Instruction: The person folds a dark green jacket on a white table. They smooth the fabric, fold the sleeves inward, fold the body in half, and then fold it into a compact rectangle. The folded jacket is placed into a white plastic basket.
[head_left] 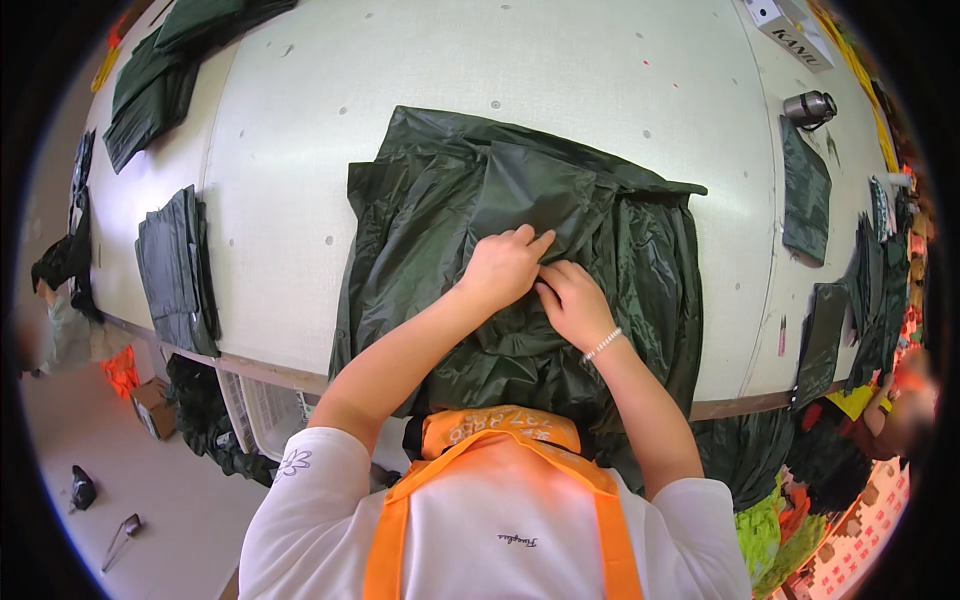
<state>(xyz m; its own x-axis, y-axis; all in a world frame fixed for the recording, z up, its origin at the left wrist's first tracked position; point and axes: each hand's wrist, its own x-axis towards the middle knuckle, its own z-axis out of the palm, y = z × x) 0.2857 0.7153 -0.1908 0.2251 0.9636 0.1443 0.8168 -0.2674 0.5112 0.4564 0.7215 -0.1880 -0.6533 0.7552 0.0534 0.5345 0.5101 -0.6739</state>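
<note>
A dark green garment of shiny, raincoat-like fabric [420,240] lies spread and wrinkled on the pale worktable in front of me. Its near edge hangs over toward my apron. On the middle of the garment, my left hand [503,268] has its fingers bent and pressed onto the fabric. Close beside it, my right hand [578,303], with a beaded bracelet at the wrist, pinches a fold between thumb and fingers. The fingertips nearly meet, and the small piece of cloth between them is partly hidden.
Folded dark green garments [178,265] lie to the left, with another pile [150,90] at the far left. More folded pieces [805,195] are on the right near a metal flask [810,108] and a white box [790,30]. A white crate [262,410] stands below the table's edge.
</note>
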